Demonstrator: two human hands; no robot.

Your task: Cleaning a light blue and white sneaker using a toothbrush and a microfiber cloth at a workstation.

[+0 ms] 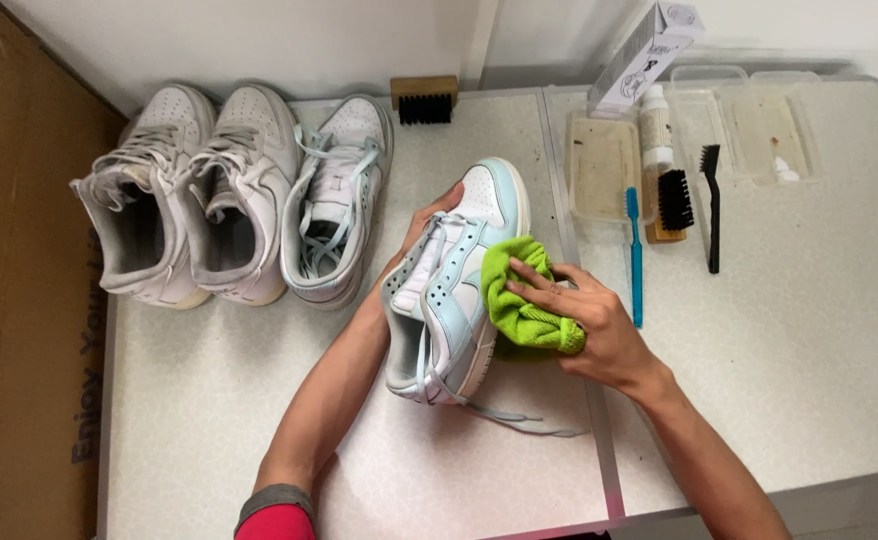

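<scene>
At the middle of a speckled white table, the left hand grips a white and pale blue sneaker by its far side. The right hand presses a bunched green cloth against the sneaker's side. Farther off stand three more sneakers at left, with brushes and a blue toothbrush at right.

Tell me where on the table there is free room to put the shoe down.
Free: the near strip of table in front of the three shoes, and the right side beyond the black brush. Crowded: the back edge with trays, bottle and brushes, and the middle, where both hands work the shoe.
</scene>
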